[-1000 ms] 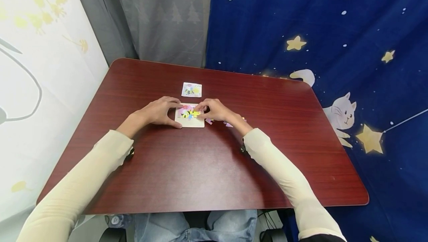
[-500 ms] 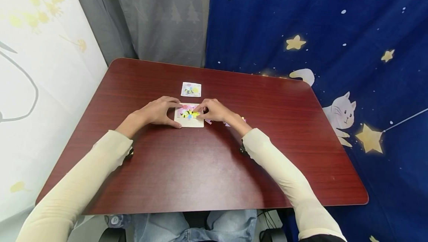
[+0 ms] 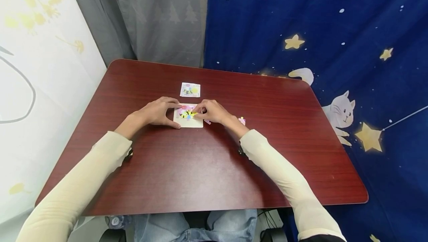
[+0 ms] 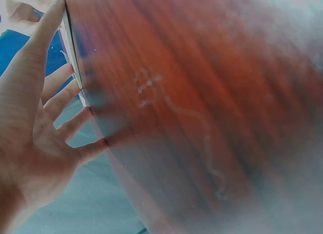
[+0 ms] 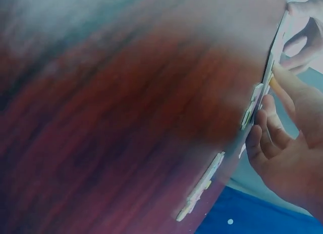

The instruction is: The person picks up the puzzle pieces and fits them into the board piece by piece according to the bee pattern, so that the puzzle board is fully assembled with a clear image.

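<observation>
A small cream puzzle board (image 3: 193, 123) lies on the table, its upper part filled with a pink and yellow picture with a black-striped bee (image 3: 186, 114). My left hand (image 3: 157, 111) rests at the board's left side, thumb by the lower corner and a fingertip on the upper left. In the left wrist view its fingers (image 4: 63, 95) are spread and fairly straight. My right hand (image 3: 214, 111) bends over the board's right side, thumb and index finger pinching a yellow puzzle piece (image 5: 273, 85). That piece is mostly hidden by the fingers.
A picture card (image 3: 190, 90) with a similar bee lies just beyond the board. Loose puzzle pieces lie to the right: one (image 3: 208, 122) beside the board, another (image 3: 242, 120) past my right wrist. A gray curtain (image 3: 160, 19) and a blue starry curtain (image 3: 254, 30) hang behind the table.
My right hand has shifted slightly left over the board, and its fingers cover more of the yellow piece. A loose piece near my right wrist is now hidden. My left hand stays in place.
</observation>
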`<state>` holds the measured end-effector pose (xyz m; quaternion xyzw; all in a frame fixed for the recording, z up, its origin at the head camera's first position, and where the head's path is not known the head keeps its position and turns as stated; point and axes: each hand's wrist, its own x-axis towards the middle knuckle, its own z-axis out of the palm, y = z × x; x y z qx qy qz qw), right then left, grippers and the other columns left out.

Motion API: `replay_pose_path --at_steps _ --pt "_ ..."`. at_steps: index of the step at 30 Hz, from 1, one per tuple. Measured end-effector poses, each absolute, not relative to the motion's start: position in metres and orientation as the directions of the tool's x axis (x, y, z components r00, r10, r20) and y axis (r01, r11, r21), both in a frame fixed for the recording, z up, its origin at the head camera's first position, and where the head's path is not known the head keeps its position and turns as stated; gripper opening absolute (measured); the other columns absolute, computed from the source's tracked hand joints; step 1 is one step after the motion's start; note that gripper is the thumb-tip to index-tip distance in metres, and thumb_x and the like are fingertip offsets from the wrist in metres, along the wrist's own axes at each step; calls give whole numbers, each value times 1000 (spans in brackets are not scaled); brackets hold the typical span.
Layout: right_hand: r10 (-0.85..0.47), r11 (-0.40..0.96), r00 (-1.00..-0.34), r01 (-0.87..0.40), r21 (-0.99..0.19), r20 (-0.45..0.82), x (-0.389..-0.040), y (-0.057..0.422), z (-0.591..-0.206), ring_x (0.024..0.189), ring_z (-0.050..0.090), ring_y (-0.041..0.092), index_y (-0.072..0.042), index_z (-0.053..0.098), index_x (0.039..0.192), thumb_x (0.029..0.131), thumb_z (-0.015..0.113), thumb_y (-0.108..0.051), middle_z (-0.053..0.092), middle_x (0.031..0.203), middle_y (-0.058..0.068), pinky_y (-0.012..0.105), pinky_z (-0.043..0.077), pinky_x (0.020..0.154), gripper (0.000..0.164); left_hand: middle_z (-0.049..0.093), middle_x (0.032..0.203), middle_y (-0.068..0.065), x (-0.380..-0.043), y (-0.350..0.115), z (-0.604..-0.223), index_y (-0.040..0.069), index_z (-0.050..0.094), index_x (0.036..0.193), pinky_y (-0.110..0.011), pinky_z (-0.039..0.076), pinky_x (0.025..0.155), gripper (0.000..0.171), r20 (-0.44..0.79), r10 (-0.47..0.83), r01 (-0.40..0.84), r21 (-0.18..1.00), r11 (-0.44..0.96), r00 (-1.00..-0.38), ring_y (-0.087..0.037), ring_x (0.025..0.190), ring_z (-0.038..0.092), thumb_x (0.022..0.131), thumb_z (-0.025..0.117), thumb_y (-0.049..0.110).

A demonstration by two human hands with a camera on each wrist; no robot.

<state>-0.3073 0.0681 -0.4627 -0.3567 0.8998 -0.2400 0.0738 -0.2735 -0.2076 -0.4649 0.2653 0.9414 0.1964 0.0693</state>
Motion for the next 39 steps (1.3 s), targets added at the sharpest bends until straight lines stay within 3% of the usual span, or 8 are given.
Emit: replay_pose_path --at_steps 14,22,30,39 --pt "-624 738 -781 -583 -340 -14 -302 60 -451 82 57 8 -26 81 107 92 81 -34 65 90 -8 28 48 72 17 49 153 -5 -274 -207 -462 17 61 147 -56 38 115 96 -29 517 461 409 787 -856 -29 145 38 70 88 68" --pt "-641 701 -768 -586 -407 1 -300 63 -454 79 59 8 -24 81 113 96 78 -32 64 97 -4 26 48 69 19 49 152 -4 -274 -209 -462 18 61 148 -57 38 114 96 -46 508 449 405 797 -860 -29 145 37 70 88 67" --pt "-714 613 -700 -636 -469 16 -302 72 -454 78 57 12 -15 79 122 98 75 -19 66 103 5 27 47 71 24 49 152 -5 -274 -209 -464 17 61 148 -56 38 115 96 -47 504 445 405 799 -863 -28 145 37 70 88 67" --pt "-706 578 -707 -612 -540 46 -302 84 -457 85 60 14 -12 78 121 97 75 -16 69 108 4 25 50 75 24 49 152 -4 -272 -207 -464 17 60 148 -56 37 115 97 -46 507 449 401 799 -861 -29 145 36 70 87 68"
